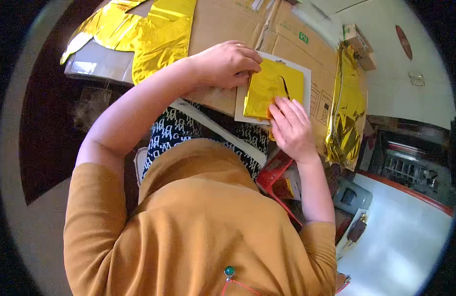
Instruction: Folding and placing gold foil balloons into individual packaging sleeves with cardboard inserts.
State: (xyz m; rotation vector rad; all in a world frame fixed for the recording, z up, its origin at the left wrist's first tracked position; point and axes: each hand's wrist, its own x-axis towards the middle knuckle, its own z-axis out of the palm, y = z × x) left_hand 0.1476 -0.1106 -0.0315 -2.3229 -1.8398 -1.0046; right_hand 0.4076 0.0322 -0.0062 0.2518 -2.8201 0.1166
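Note:
A flat, folded packet of gold foil lies on a white card at the cardboard's near edge. A dark curved line runs across the packet's right half. My left hand is at its upper left corner, fingers bent and closed on the foil's edge; the fingertips are partly hidden. Across the lower right of the packet, my right hand rests with fingers stretched out flat. Its thumb side hangs by the card's near edge, where a bit of gold foil shows below.
Large gold foil sheets lie at the far left on the cardboard surface. A long crinkled gold bundle hangs along the right edge, near a small cardboard box. A red crate stands below my right forearm.

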